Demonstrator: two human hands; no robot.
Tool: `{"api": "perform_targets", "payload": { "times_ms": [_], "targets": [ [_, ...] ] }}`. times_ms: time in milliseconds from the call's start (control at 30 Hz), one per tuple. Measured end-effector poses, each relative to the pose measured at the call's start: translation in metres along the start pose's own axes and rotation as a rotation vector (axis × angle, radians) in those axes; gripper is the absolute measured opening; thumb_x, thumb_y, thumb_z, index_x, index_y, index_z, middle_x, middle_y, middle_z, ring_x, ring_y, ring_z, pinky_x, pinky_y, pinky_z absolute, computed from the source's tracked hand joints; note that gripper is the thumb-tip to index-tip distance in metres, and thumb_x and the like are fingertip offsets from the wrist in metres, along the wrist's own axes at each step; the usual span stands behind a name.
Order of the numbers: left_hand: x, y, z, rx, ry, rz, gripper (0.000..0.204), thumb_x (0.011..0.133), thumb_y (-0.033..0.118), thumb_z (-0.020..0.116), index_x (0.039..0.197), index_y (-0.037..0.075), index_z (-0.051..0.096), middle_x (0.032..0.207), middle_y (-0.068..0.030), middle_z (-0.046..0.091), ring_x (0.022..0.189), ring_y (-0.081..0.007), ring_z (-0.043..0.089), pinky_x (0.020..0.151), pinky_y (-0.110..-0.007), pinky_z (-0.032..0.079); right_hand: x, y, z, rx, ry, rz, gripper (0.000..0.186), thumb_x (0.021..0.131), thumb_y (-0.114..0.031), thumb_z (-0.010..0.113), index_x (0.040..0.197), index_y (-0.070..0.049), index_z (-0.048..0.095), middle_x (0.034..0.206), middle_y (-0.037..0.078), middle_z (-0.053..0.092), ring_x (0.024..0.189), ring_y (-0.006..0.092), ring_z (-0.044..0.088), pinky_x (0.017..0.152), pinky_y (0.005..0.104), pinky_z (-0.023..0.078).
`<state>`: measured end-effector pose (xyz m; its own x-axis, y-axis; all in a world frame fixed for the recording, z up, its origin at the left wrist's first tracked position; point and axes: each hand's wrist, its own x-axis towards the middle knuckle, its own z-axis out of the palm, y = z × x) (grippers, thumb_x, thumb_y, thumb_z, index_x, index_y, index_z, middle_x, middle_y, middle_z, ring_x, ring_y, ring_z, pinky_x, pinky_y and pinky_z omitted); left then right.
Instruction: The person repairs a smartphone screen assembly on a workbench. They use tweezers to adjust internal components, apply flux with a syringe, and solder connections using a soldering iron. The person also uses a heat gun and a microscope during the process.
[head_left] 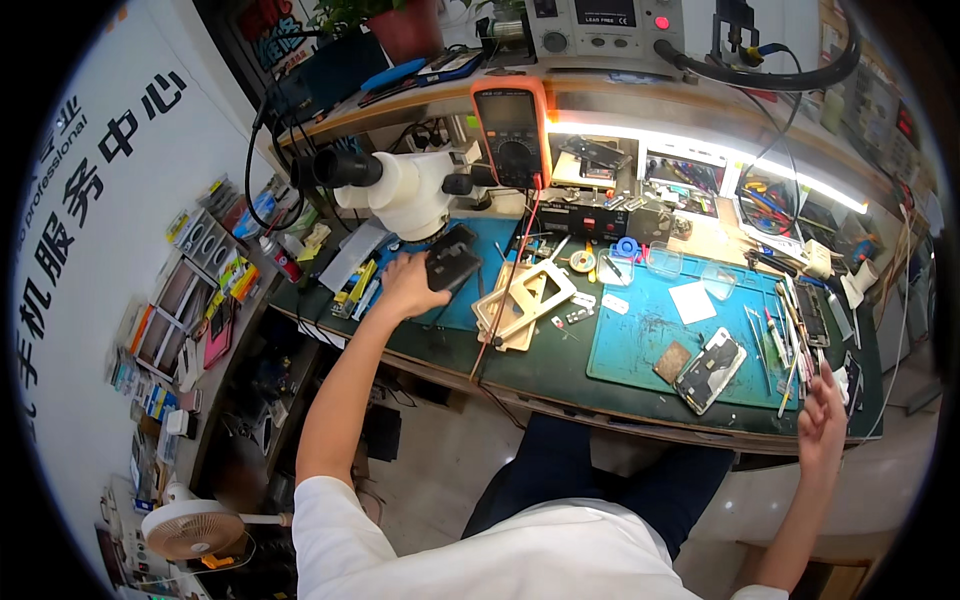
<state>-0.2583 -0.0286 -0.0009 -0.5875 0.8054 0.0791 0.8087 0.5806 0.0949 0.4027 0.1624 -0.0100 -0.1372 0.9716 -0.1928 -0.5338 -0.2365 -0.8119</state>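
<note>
My left hand grips a dark phone-shaped piece by its near left side, thumb on the lower edge. The piece is tilted over a blue mat, just below the head of a white microscope. At the bench's right front edge is my right hand, with its fingers partly bent and apart and nothing visible in them. Closest to it are tweezers and thin pen-like tools. An opened phone lies on the larger blue-green mat, beside a small brown square.
Cream frame-shaped holders lie between the mats. An orange multimeter leans against the shelf, its red lead hanging over the bench front. A white square and clear trays lie on the large mat. A fan stands lower left.
</note>
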Motion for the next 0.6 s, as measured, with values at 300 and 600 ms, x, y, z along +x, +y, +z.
{"api": "perform_targets", "payload": {
  "times_ms": [300, 600],
  "targets": [
    [0.078, -0.068, 0.040, 0.019, -0.093, 0.125, 0.100, 0.072, 0.061, 0.079, 0.154, 0.015, 0.044, 0.159, -0.0210, 0.041, 0.143, -0.0427, 0.041, 0.117, -0.052, 0.038, -0.019, 0.008, -0.031, 0.116, 0.113, -0.059, 0.043, 0.108, -0.008, 0.049, 0.150, -0.001, 0.044, 0.106, 0.002, 0.060, 0.059, 0.0017, 0.038, 0.043, 0.0163, 0.033],
    [0.076, -0.025, 0.015, 0.116, -0.084, 0.183, 0.076, 0.074, 0.051, 0.079, 0.139, 0.017, 0.059, 0.140, -0.0188, 0.059, 0.127, -0.0396, 0.057, 0.108, -0.048, 0.046, -0.014, 0.022, -0.019, 0.071, 0.061, -0.169, 0.045, 0.109, -0.011, 0.049, 0.152, -0.002, 0.043, 0.112, 0.001, 0.063, 0.060, 0.0008, 0.036, 0.044, 0.0163, 0.031]
  ]
}}
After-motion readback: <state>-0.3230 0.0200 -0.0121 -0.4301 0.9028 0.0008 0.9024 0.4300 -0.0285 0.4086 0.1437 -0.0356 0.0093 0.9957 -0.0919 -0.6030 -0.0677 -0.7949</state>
